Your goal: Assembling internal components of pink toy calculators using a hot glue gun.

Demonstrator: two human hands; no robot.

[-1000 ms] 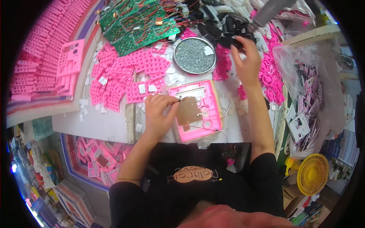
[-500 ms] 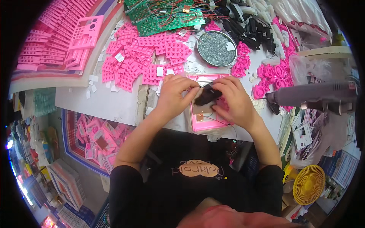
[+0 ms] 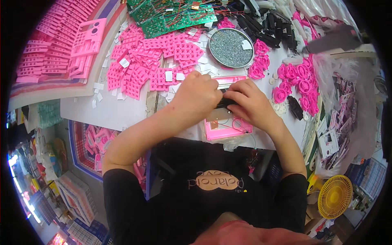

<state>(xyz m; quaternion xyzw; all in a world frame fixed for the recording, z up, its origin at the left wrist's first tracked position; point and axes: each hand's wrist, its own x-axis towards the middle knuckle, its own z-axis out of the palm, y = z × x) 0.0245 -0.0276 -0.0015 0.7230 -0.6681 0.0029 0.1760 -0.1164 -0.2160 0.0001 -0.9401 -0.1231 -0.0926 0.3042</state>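
Observation:
At the middle of the table a pink plastic frame [image 3: 210, 132] lies near the front edge, with a thin wire and a small copper-coloured patch inside it. A black plastic part [image 3: 225, 103] sits over the frame's middle, mostly covered by fingers. My right hand [image 3: 252, 100] is closed on that part from the right, thumb and fingers pinching it. My left hand [image 3: 198, 93] is curled into a fist over the frame's left side, against the black part's left end. What its fingers hold is hidden.
A round dish of small screws [image 3: 228, 49] stands beyond the hands. Pink keypad pieces [image 3: 141, 57] are heaped left of it, green circuit boards [image 3: 175, 20] behind. Pink rings [image 3: 286, 79] lie right, below a grey tool [image 3: 335, 38]. A yellow fan [image 3: 335, 197] stands lower right.
My left hand has turned from a pinch into a fist, its elbow moving outward. The black part has come down flatter against the frame. The grey tool has swung away toward the back.

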